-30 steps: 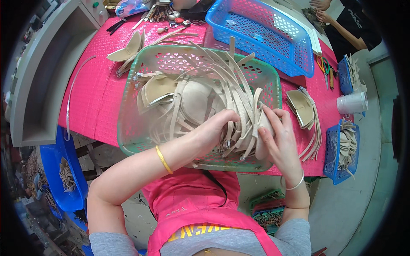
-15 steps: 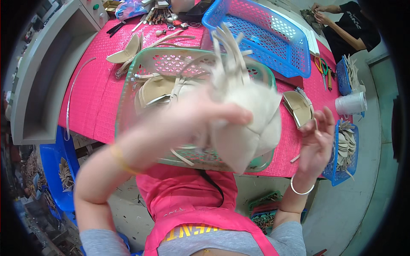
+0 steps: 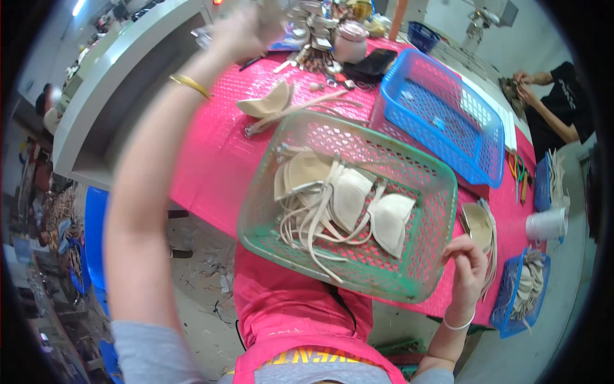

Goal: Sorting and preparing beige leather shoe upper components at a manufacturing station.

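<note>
My left hand (image 3: 246, 32) is stretched out to the far left, over the back corner of the pink table. It is smeared by motion, and a greyish blur beside its fingers cannot be made out. At the right rim of a green plastic basket (image 3: 259, 224), my right hand (image 3: 468, 265) has its fingers curled and pinched on the edge. Inside the basket lie pale bra cups (image 3: 352, 195) with long thin straps, and a tan cup stack (image 3: 307, 171) at the left. Another folded bra (image 3: 476, 221) rests on the table right of the basket.
A blue basket (image 3: 492, 153) stands behind the green one. More cups (image 3: 268, 102) lie at the back left, near a white jar (image 3: 350, 43). Pliers and scissors (image 3: 517, 171), a white spool (image 3: 547, 224) and a filled blue basket (image 3: 508, 323) are rightward. Another person (image 3: 566, 102) works far right.
My left hand has swung from over the green basket to the far left, away from the bundle of cups. My right hand has curled at the basket's rim. The view has shifted.
</note>
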